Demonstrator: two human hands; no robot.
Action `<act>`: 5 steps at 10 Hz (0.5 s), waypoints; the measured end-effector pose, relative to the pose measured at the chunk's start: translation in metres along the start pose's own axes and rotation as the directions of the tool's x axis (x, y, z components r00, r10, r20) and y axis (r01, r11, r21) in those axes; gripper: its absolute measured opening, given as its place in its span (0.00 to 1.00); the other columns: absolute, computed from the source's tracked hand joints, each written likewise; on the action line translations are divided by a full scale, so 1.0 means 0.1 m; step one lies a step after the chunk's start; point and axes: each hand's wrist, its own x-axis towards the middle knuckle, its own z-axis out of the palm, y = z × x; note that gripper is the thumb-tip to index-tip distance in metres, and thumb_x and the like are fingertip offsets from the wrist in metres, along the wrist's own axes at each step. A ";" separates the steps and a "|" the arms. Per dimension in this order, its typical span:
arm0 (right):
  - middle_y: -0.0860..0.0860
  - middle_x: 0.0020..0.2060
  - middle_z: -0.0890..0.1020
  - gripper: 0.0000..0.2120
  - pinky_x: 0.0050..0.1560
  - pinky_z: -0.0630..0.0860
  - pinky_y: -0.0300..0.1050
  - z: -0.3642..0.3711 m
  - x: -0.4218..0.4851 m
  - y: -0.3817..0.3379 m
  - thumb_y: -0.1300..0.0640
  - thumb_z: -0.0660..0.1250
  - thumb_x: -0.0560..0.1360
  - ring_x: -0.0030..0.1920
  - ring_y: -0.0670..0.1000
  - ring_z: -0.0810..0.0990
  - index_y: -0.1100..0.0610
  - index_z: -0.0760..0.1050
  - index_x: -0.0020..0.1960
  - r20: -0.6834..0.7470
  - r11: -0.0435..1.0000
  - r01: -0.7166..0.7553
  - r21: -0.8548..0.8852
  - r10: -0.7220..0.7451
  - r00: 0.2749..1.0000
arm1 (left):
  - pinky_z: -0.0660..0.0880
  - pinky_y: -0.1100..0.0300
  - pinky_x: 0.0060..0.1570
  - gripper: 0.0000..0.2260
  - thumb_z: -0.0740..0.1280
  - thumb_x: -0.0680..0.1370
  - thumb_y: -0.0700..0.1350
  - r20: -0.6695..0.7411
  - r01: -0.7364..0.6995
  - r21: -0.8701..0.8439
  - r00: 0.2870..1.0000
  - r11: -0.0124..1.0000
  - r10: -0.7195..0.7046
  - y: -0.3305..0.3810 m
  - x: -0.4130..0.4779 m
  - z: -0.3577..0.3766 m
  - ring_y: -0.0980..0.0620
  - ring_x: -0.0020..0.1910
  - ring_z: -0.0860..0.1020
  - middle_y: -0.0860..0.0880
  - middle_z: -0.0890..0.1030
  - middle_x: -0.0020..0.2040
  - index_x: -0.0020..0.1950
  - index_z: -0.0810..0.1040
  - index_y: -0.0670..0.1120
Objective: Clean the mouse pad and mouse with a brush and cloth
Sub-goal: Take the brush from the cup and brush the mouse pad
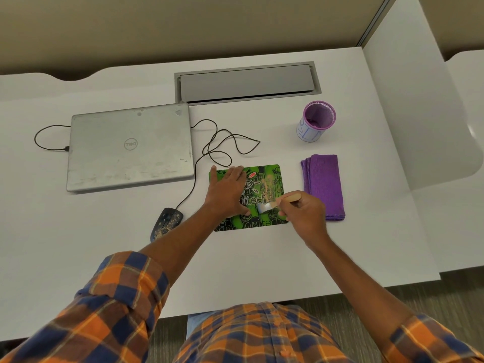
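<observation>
A green and black mouse pad (269, 176) lies on the white desk, with sandy dust on its right half. My left hand (227, 191) presses flat on the pad's left side, fingers spread. My right hand (303, 213) grips a wooden-handled brush (286, 198) whose bristles touch the pad near its middle. A black wired mouse (166, 223), speckled with dust, sits on the desk left of the pad. A folded purple cloth (324, 186) lies just right of the pad.
A closed silver laptop (128, 150) lies at the left, with the mouse cable (222, 145) looping beside it. A purple mesh cup (315, 121) stands behind the cloth. A grey cable hatch (246, 82) is set in the desk's back. A white divider panel (408, 113) borders the right.
</observation>
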 end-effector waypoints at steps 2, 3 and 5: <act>0.47 0.36 0.89 0.07 0.40 0.88 0.54 -0.08 0.09 0.03 0.61 0.75 0.79 0.36 0.48 0.89 0.51 0.89 0.48 -0.057 0.999 -0.016 -0.047 0.014 0.998 | 0.45 0.28 0.82 0.58 0.77 0.69 0.70 0.002 0.001 0.001 1.000 1.000 -0.001 0.00 -0.01 0.00 0.47 0.87 0.52 0.46 0.53 0.88 0.87 0.54 0.44; 0.44 0.37 0.89 0.08 0.40 0.88 0.54 -0.21 0.13 0.04 0.60 0.76 0.79 0.36 0.47 0.89 0.47 0.88 0.46 -0.096 0.998 -0.031 -0.062 0.025 0.995 | 0.45 0.28 0.82 0.58 0.77 0.69 0.70 0.005 0.003 0.002 1.000 1.000 -0.003 0.00 -0.01 0.00 0.47 0.87 0.51 0.46 0.53 0.88 0.87 0.54 0.44; 0.46 0.37 0.89 0.11 0.38 0.87 0.51 -0.11 0.10 -0.05 0.60 0.76 0.78 0.36 0.49 0.89 0.44 0.88 0.44 -0.070 1.000 -0.023 0.008 0.024 0.997 | 0.45 0.28 0.81 0.57 0.77 0.69 0.70 -0.009 0.000 -0.007 1.000 1.000 0.000 0.00 -0.01 0.01 0.47 0.87 0.52 0.46 0.54 0.88 0.87 0.55 0.44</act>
